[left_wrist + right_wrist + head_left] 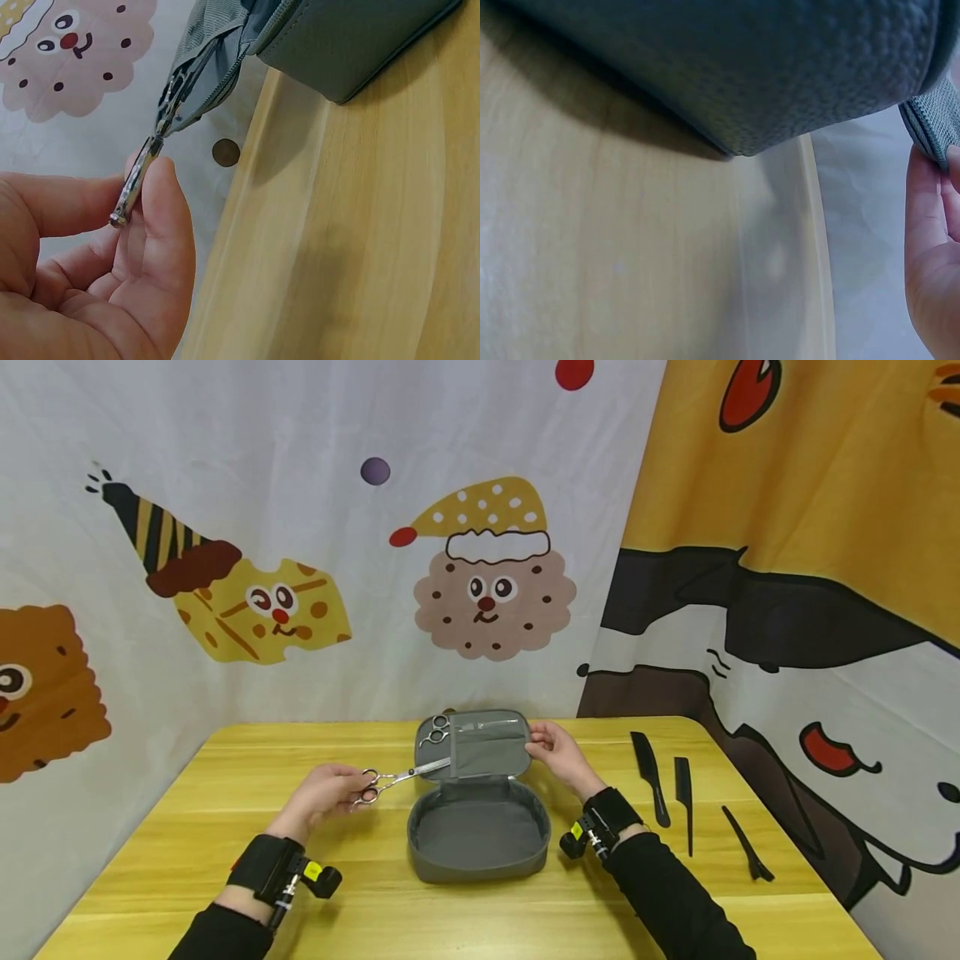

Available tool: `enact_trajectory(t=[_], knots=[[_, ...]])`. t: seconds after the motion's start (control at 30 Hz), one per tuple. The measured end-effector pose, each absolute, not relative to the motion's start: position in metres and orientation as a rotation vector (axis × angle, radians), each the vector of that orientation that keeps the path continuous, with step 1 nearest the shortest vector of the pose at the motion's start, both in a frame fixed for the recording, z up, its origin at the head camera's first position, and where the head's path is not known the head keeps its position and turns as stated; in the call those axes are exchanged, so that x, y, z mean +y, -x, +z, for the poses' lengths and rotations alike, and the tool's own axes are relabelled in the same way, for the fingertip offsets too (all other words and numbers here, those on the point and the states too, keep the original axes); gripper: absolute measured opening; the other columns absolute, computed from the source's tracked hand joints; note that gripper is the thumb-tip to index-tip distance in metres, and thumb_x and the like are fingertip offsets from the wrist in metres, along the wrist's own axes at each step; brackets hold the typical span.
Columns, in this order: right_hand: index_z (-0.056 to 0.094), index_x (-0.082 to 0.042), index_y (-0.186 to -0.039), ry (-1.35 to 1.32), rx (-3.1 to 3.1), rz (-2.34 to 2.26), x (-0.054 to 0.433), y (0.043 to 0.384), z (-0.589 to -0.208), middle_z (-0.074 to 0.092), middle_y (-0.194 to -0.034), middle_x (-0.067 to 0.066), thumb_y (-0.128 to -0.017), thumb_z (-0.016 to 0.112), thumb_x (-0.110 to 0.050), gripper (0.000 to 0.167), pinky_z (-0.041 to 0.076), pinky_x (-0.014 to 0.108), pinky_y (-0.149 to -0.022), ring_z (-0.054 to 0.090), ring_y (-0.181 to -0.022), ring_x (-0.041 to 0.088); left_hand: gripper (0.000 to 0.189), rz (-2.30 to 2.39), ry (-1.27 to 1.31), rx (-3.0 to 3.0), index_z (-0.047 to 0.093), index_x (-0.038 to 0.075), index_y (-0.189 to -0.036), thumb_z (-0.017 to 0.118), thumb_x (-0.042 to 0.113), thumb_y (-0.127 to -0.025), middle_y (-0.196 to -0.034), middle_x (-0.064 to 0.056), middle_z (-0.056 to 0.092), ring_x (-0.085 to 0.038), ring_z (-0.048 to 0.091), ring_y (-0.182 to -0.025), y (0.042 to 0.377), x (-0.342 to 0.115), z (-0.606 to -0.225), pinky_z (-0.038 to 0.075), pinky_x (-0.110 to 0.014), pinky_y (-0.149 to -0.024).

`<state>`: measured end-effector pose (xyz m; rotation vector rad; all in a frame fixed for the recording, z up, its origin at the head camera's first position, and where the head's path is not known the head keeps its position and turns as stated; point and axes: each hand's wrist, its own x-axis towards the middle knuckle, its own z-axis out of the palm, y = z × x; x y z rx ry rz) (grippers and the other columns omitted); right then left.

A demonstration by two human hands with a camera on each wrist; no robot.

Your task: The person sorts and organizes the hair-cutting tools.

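Head view is shot from above the table (360, 910), faced forward and down, farthest off; whole case (480, 868) and both hands framed. Left wrist cam (324, 882) is aimed close along left hand (327, 793), picture tilted. Right wrist cam (573, 845) is set close to case wall, right hand (558, 756) cut by frame edge. Case is shared by all three; cookie print (495, 606) by head and left wrist.

Pale cloth backdrop (300, 418) across left and centre, faintly creased; printed cheese (251, 627) centre-left, pinkish biscuit (457, 618) at centre, orange biscuit (48, 710) at left edge; yellow, black and white cloth (750, 502) filling right side; yellowish wood-grain counter (480, 922) along bottom; soft shadows on it.
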<state>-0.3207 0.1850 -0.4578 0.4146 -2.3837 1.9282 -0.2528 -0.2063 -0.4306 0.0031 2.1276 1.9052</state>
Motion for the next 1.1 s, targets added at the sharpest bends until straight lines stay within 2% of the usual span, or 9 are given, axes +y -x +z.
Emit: enact_trajectory(t=[0.1, 0.3, 0.63, 0.73, 0.83, 1.03, 1.1], knots=[[0.051, 0.015, -0.128, -0.39, -2.405, 1.94, 0.184, 0.319, -0.453, 0.06, -0.112, 0.025, -0.095, 0.059, 0.008, 0.034, 0.05, 0.019, -0.079, 0.058, -0.097, 0.024, 0.031, 1.894, 0.002, 2.119, 0.059, -0.019, -0.114, 0.057, 0.009, -0.101, -0.079, -0.006, 0.069, -0.011, 0.066, -0.069, 0.255, -0.204, -0.433, 0.059, -0.031, -0.07], [0.049, 0.015, -0.129, -0.422, -2.436, 1.893, 0.182, 0.312, -0.445, 0.059, -0.114, 0.027, -0.096, 0.058, 0.006, 0.035, 0.049, 0.021, -0.079, 0.058, -0.101, 0.032, 0.028, 1.925, -0.017, 2.113, 0.058, -0.02, -0.111, 0.056, 0.007, -0.101, -0.079, -0.008, 0.067, -0.011, 0.064, -0.07, 0.26, -0.195, -0.437, 0.058, -0.029, -0.068], [0.053, 0.011, -0.127, -0.387, -2.429, 1.845, 0.183, 0.317, -0.454, 0.061, -0.11, 0.02, -0.097, 0.059, 0.004, 0.032, 0.05, 0.022, -0.08, 0.058, -0.097, 0.021, 0.025, 1.945, -0.044, 2.224, 0.059, -0.021, -0.108, 0.055, 0.003, -0.101, -0.077, -0.01, 0.065, -0.014, 0.062, -0.069, 0.267, -0.179, -0.441, 0.058, -0.034, -0.069], [0.054, 0.009, -0.127, -0.371, -2.432, 1.835, 0.183, 0.317, -0.454, 0.062, -0.11, 0.019, -0.096, 0.06, 0.004, 0.032, 0.05, 0.022, -0.08, 0.058, -0.097, 0.021, 0.022, 1.885, -0.077, 2.389, 0.064, -0.017, -0.105, 0.06, 0.005, -0.099, -0.076, -0.01, 0.068, -0.014, 0.064, -0.069, 0.267, -0.174, -0.443, 0.058, -0.037, -0.069], [0.054, 0.009, -0.126, -0.372, -2.436, 1.819, 0.182, 0.318, -0.455, 0.063, -0.11, 0.018, -0.096, 0.061, 0.004, 0.032, 0.049, 0.022, -0.081, 0.059, -0.097, 0.022, 0.017, 1.801, -0.097, 2.59, 0.07, -0.01, -0.1, 0.065, 0.006, -0.096, -0.077, -0.009, 0.071, -0.013, 0.066, -0.068, 0.267, -0.169, -0.446, 0.056, -0.033, -0.067], [0.054, 0.01, -0.126, -0.392, -2.431, 1.798, 0.183, 0.317, -0.456, 0.062, -0.108, 0.019, -0.096, 0.06, 0.005, 0.031, 0.049, 0.023, -0.079, 0.058, -0.094, 0.021, 0.009, 1.864, -0.221, 2.759, 0.073, -0.007, -0.096, 0.069, -0.001, -0.09, -0.082, -0.014, 0.073, -0.021, 0.071, -0.074, 0.268, -0.156, -0.452, 0.057, -0.028, -0.067], [0.054, 0.01, -0.126, -0.4, -2.426, 1.795, 0.184, 0.317, -0.456, 0.062, -0.107, 0.019, -0.095, 0.061, 0.005, 0.032, 0.049, 0.023, -0.079, 0.058, -0.093, 0.02, 0.007, 1.855, -0.276, 2.838, 0.075, -0.003, -0.094, 0.072, 0.0, -0.089, -0.082, -0.012, 0.073, -0.022, 0.071, -0.075, 0.268, -0.152, -0.454, 0.057, -0.027, -0.067]])
